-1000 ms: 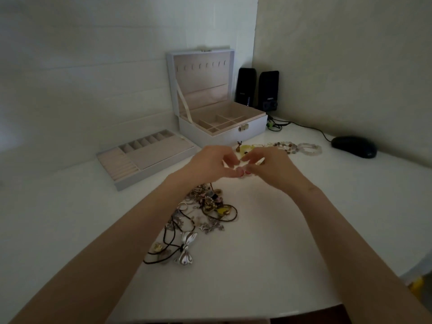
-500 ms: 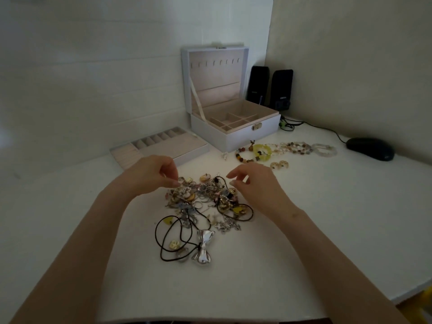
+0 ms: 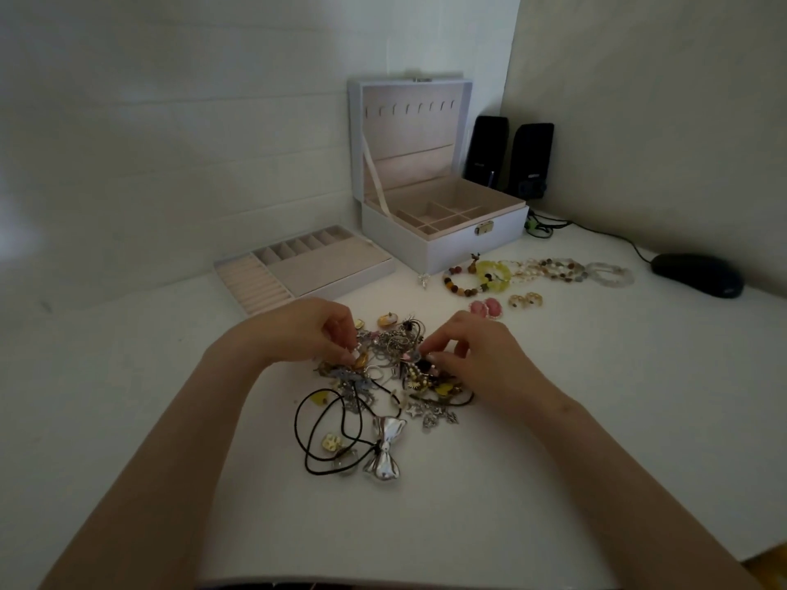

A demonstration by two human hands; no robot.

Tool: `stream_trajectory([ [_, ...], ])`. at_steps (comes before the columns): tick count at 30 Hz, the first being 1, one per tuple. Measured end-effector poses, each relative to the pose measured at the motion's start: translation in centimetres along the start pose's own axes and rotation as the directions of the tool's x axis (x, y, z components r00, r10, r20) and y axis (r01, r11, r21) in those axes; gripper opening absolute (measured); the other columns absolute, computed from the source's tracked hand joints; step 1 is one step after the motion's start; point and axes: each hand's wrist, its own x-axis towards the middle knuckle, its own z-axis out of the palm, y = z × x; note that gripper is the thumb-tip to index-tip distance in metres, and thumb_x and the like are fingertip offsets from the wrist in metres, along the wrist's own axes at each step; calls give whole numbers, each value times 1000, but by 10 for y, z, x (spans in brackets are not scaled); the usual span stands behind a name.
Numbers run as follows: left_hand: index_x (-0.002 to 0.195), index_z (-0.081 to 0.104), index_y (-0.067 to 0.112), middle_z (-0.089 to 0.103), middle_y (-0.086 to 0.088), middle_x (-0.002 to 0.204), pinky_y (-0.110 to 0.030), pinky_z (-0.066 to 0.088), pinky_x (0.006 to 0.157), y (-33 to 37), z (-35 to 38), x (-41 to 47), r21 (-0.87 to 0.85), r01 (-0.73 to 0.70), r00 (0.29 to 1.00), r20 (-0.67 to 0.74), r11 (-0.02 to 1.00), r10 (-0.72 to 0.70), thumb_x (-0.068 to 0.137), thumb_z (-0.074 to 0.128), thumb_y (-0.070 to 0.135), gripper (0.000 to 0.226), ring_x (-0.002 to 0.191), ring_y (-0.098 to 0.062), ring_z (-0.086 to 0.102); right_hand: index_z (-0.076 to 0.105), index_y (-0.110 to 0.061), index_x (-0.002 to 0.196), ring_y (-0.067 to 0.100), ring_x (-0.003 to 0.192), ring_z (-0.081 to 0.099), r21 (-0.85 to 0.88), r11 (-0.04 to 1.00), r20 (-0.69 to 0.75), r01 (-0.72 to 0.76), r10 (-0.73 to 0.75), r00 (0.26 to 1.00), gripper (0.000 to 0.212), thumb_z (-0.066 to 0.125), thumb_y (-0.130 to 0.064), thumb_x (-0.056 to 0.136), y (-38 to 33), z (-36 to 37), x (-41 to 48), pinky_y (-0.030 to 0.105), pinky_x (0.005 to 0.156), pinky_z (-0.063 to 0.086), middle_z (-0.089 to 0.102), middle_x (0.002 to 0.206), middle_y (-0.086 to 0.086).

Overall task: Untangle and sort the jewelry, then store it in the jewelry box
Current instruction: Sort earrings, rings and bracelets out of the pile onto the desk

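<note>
Two hands and just the one head view to go on. Dead centre of the frame is the tangled heap of mixed metal and bead jewelry (image 3: 396,368). It lies on the white tabletop (image 3: 575,440), apart from the open white jewelry box with pink lining (image 3: 451,249) at upper centre. The left hand (image 3: 304,334) has its fingers curled in and looks to be pinching a bit at the heap's left edge. The right hand (image 3: 472,355) does the same on the right edge, thumb and forefinger nipped on something tiny. Exactly which piece each one has is too small to tell.

Handling-wise, I'd guess this stuff is light, floppy and snaggy. Thin chains kink or snap if you yank, so I'd tease from a clasp or pendant, not mid-chain. The black cord necklace with the shiny silver bow pendant (image 3: 383,453) looks like the easiest grab, though the bow is probably slippery.

Direction: the heap is mostly a blob, stretched from the fingertips down toward the bottom of the frame. The cord loops trail lower left, and the bow's long axis runs roughly top to bottom, a touch tilted.

Right of the box there's a row of beaded bracelets (image 3: 536,270) with small pink earrings (image 3: 485,307) below it. The pink-lined removable tray (image 3: 328,270) sits just left of the box.
</note>
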Motion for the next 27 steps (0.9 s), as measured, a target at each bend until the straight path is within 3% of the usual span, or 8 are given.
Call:
stream_trajectory([
  [5,91,58,34,60,4,101,-33,48,87,-2,-4,-5,41,20,996,82,999,-23,78,75,16,28,94,-13,55,71,-27,96,4,71,51,31,1000,28,-1,0,1000,19,67,-11,85,-1,-1,-1,32,80,52,59,93,-10],
  [9,111,59,28,57,6,102,-27,46,84,-2,-5,-6,37,39,993,109,999,-43,82,71,15,35,88,-8,52,70,-32,100,4,76,52,31,1000,76,2,-5,997,25,64,-11,88,-2,-3,-1,29,80,51,59,96,-10],
  [14,107,64,26,63,3,100,-30,46,87,-3,-5,-4,53,39,999,25,998,-40,95,51,12,23,93,-14,59,70,-27,96,4,72,54,46,999,-13,15,-14,1000,19,61,-12,89,-3,0,-1,21,71,45,58,92,-6],
  [18,95,64,21,62,4,92,-20,43,66,-3,2,4,97,17,998,-66,995,-11,88,65,22,7,76,-6,54,70,-27,93,7,71,53,11,999,-118,52,-51,992,15,63,-15,88,-7,2,1,9,71,35,58,88,-6],
  [22,84,60,16,58,1,93,-27,44,74,0,9,8,133,0,990,-137,991,18,82,71,19,12,81,-12,54,70,-26,95,6,68,52,2,996,-97,85,-85,992,17,64,-13,86,-9,6,0,20,67,40,59,90,-5],
  [27,81,58,20,59,3,95,-26,47,75,-3,9,9,129,-11,975,-218,992,39,84,69,23,12,86,-13,57,71,-26,93,10,69,55,13,995,-116,98,-96,989,15,64,-14,87,-11,5,0,26,72,46,59,90,-6],
])
